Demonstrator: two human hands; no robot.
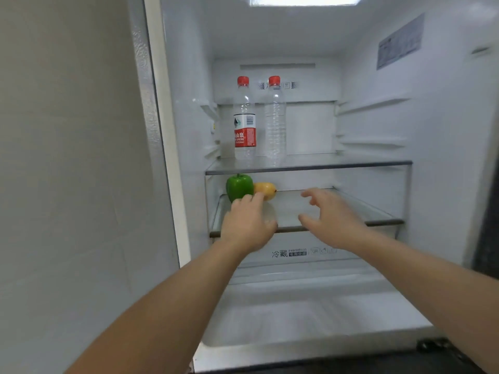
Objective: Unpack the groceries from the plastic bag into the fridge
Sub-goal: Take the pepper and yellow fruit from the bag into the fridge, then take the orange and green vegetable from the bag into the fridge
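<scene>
Groceries partly stowed; plastic bag out of view. Near: our left hand (pixel 247 225) curled over something clear on lower shelf (pixel 337 211), item and grip unreadable; our right hand (pixel 333 220) open, fingers spread, empty. Behind: green pepper (pixel 239 187) touching mango (pixel 266 190). We judge left knuckles could nudge pepper, rolling both. Farther: two bottles (pixel 244 122) upright on upper glass shelf (pixel 307 166); slick surface, tipping risk. Fridge (pixel 378 117) white, lit, mostly bare.
</scene>
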